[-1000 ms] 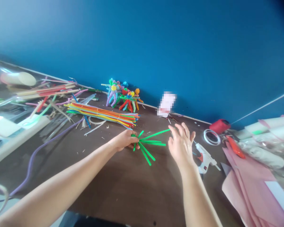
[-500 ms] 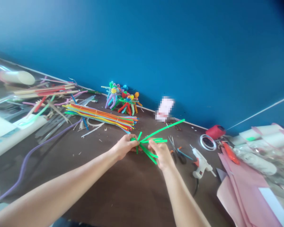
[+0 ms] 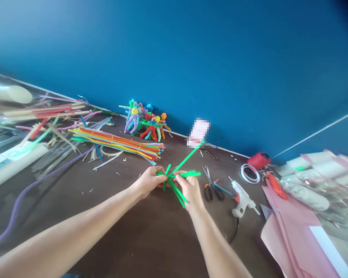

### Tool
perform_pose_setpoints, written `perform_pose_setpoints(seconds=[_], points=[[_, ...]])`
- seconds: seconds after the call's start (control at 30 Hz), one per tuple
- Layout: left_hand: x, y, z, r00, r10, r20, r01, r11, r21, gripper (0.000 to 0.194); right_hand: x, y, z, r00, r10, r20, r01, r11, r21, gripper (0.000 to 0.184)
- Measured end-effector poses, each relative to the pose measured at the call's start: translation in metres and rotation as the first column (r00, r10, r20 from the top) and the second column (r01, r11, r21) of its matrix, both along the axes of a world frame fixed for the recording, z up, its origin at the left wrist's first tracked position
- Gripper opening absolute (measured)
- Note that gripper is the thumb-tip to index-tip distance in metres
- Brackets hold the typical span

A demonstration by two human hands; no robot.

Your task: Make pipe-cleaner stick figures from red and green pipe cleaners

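Several green pipe cleaners (image 3: 178, 190), joined at one middle point, fan out between my hands above the dark table. My left hand (image 3: 151, 180) is closed on them at the left of the joint, with short green ends poking out around its fingers. On the other side, my right hand (image 3: 190, 189) pinches the strands close to the joint. One long green strand points up and away to the right. Beyond my left hand lies a tied bundle of coloured pipe cleaners (image 3: 118, 143).
Small pipe-cleaner figures (image 3: 146, 120) stand by the blue wall. Scissors (image 3: 212, 184) and a white glue gun (image 3: 243, 199) lie to the right, near pink sheets (image 3: 292, 227), a red spool (image 3: 258, 160) and a white ring (image 3: 250, 173). Loose strips and sticks (image 3: 46, 112) clutter the left.
My right hand came in from the right, where it was open, and closed on the green strands beside the joint. My left hand kept its hold. The view shifted slightly.
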State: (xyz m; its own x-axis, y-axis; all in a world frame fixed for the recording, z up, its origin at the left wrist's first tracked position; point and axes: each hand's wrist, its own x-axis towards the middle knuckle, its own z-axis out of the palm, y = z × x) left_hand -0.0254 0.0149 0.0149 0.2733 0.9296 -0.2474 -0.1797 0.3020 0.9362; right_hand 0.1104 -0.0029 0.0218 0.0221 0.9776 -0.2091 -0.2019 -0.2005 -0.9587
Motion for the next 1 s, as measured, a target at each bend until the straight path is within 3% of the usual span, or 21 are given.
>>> perform_pose_setpoints(seconds=[0.13,0.4,0.47,0.57,0.67,0.87,1.0], points=[[0.001,0.000,0.002,0.999,0.038,-0.005,-0.038,0.999,-0.019,0.016,0.000,0.000,0.002,0.993,-0.075,0.090,0.070,0.996,0.057,0.017],[-0.001,0.003,0.003,0.988,0.144,0.056,-0.141,0.989,-0.041,0.022,0.023,0.008,0.004,0.969,-0.212,-0.128,0.223,0.972,0.076,0.019],[-0.002,0.005,0.002,0.974,0.212,0.077,-0.208,0.977,-0.054,0.023,0.030,0.010,0.005,0.972,-0.191,-0.140,0.196,0.980,0.027,0.027],[-0.004,0.006,0.002,0.952,0.291,0.099,-0.287,0.956,-0.056,0.025,0.034,0.009,0.004,0.997,-0.017,-0.071,0.012,0.998,-0.060,0.041],[-0.003,0.006,0.004,0.942,0.322,0.092,-0.321,0.947,-0.032,0.025,0.027,0.005,0.001,0.994,0.110,0.004,-0.110,0.990,-0.084,0.036],[-0.001,0.004,0.005,0.943,0.324,0.078,-0.324,0.946,-0.004,0.024,0.018,0.005,-0.002,1.000,-0.016,0.014,0.016,0.999,0.030,0.014],[-0.001,0.006,0.003,0.939,0.333,0.089,-0.333,0.943,-0.013,0.023,0.021,0.005,0.000,0.999,-0.014,-0.035,0.016,0.997,0.076,0.019]])
